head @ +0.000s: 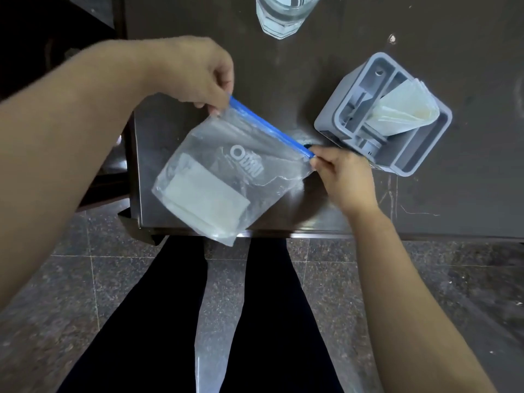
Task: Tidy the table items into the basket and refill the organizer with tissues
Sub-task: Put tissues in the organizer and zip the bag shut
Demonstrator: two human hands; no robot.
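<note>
A clear zip bag [224,168] with a blue seal strip hangs over the table's near left corner, with a folded stack of white tissues [204,194] inside. My left hand [198,72] pinches the strip's far end. My right hand [346,177] pinches its near end. To the right on the dark table [425,194] stands the grey organizer [354,117], with folded white tissues [405,106] leaning in its large compartment. No basket is in view.
A clear glass [283,12] stands at the table's far edge, partly cut off by the frame. A small speck [392,38] lies beyond the organizer. Below the table edge are my dark-trousered legs [272,307] and a speckled tile floor [425,293].
</note>
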